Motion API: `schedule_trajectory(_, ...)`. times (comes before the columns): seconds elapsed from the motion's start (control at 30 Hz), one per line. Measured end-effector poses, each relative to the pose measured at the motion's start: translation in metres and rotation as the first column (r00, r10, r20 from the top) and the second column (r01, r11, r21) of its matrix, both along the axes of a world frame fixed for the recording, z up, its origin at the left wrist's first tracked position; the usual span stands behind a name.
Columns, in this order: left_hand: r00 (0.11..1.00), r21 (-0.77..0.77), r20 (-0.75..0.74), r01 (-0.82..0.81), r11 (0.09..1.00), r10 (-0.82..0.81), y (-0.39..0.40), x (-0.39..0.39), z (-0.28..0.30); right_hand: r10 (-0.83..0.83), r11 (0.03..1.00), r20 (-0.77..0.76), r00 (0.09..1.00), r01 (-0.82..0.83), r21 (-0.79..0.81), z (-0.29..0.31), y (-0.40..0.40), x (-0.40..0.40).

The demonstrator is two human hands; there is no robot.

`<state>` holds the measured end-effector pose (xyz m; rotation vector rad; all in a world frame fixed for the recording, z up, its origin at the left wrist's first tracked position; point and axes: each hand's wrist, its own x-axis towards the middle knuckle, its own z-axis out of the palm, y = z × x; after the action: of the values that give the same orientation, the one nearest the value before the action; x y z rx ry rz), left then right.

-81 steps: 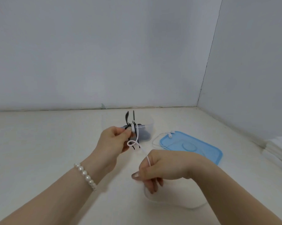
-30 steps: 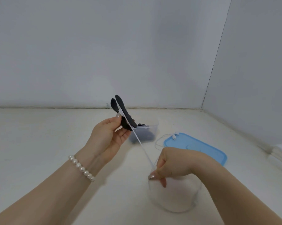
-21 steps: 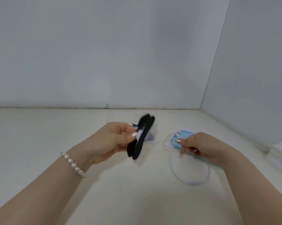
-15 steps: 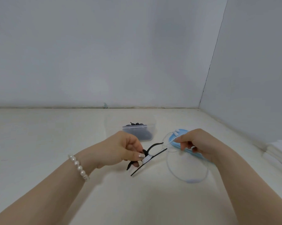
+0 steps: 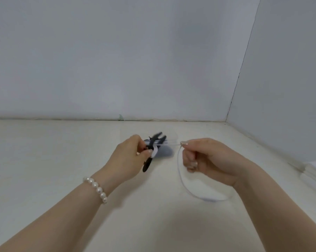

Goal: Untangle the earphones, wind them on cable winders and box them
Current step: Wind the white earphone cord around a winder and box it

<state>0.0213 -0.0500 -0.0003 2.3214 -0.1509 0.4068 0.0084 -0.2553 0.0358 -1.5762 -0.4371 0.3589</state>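
Earphone cable (image 5: 179,170), white, runs from the black winder (image 5: 150,151) to the right hand (image 5: 206,157), then hangs in a loop down to the worktop (image 5: 44,160) under the right wrist. A few white turns sit on the winder's middle. The left hand (image 5: 130,157) has its grip clamped on the winder, held above the worktop. The right hand's grip pinches the cable between thumb and forefinger. Behind the winder stands a clear box (image 5: 167,151), blurred. A pearl bracelet (image 5: 96,188) circles the left wrist.
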Motion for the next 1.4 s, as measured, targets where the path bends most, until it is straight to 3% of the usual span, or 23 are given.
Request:
schedule_trajectory(0.07,0.994,-0.155,0.067,-0.071,0.985,0.083,0.0,0.001,0.002,0.219,0.971,-0.023,0.975,-0.22,-0.097,0.0,0.004,-0.006)
schedule_trajectory(0.13,0.99,-0.378,0.079,-0.076,0.923,0.113,0.0,0.001,0.007,0.335,0.916,-0.057,0.941,-0.339,-0.216,0.0,0.01,-0.012)
schedule_trajectory(0.23,0.995,-0.622,0.056,-0.03,0.783,0.082,-0.001,0.0,0.01,0.276,0.818,-0.009,0.961,-0.239,-0.523,-0.006,0.021,-0.015)
schedule_trajectory(0.3,0.997,-0.708,0.046,-0.006,0.706,0.054,-0.003,0.0,0.01,0.231,0.665,0.055,0.971,-0.116,-0.738,-0.013,0.026,-0.013)
schedule_trajectory(0.37,0.998,-0.761,0.051,0.008,0.649,0.048,-0.003,0.0,0.01,0.262,0.553,0.012,0.965,-0.14,-0.822,-0.016,0.027,-0.013)
schedule_trajectory(0.4,0.997,-0.768,0.06,0.009,0.64,0.057,-0.002,0.0,0.011,0.282,0.546,-0.039,0.959,-0.193,-0.815,-0.016,0.027,-0.014)
schedule_trajectory(0.57,0.987,-0.722,0.098,-0.016,0.691,0.126,0.005,0.005,0.011,0.294,0.729,-0.165,0.942,-0.332,-0.598,0.006,0.001,-0.015)
schedule_trajectory(0.7,0.984,-0.698,0.098,-0.04,0.715,0.151,0.005,0.005,0.008,0.192,0.929,-0.036,0.981,-0.193,-0.315,0.019,-0.025,-0.009)
schedule_trajectory(0.77,0.983,-0.669,0.111,-0.035,0.743,0.146,0.003,0.003,0.007,0.129,0.978,0.025,0.991,-0.123,-0.171,0.02,-0.031,-0.005)
schedule_trajectory(0.87,0.983,-0.663,0.12,-0.027,0.748,0.142,0.0,0.003,0.006,0.352,0.935,-0.081,0.933,-0.354,-0.005,0.019,-0.046,-0.002)
schedule_trajectory(0.93,0.98,-0.683,0.103,-0.054,0.729,0.17,0.001,0.005,0.006,0.577,0.809,-0.125,0.807,-0.543,0.226,0.02,-0.062,-0.001)
schedule_trajectory(1.0,0.976,-0.707,0.087,-0.081,0.702,0.2,0.005,0.007,0.007,0.691,0.649,-0.071,0.719,-0.575,0.499,0.022,-0.077,0.006)
schedule_trajectory(1.07,0.974,-0.706,0.084,-0.09,0.703,0.209,0.01,0.008,0.007,0.601,0.633,-0.037,0.798,-0.448,0.631,0.023,-0.08,0.013)
schedule_trajectory(1.13,0.982,-0.681,0.091,-0.06,0.73,0.166,0.009,0.006,0.007,0.186,0.842,-0.009,0.983,-0.155,0.517,0.021,-0.069,0.014)
schedule_trajectory(1.17,0.987,-0.67,0.096,-0.029,0.742,0.126,0.006,0.004,0.007,-0.097,0.911,0.03,0.995,0.077,0.406,0.017,-0.061,0.015)
schedule_trajectory(1.2,0.991,-0.662,0.104,0.008,0.749,0.08,0.003,0.002,0.006,-0.27,0.921,0.065,0.961,0.239,0.307,0.014,-0.051,0.015)
schedule_trajectory(1.27,0.994,-0.644,0.113,0.078,0.761,-0.006,-0.006,-0.001,0.006,-0.355,0.93,0.165,0.92,0.33,0.161,0.003,-0.03,0.017)
schedule_trajectory(1.4,0.993,-0.612,0.093,0.118,0.782,-0.077,-0.02,-0.007,0.002,-0.26,0.944,0.288,0.922,0.306,-0.127,-0.009,0.001,0.01)
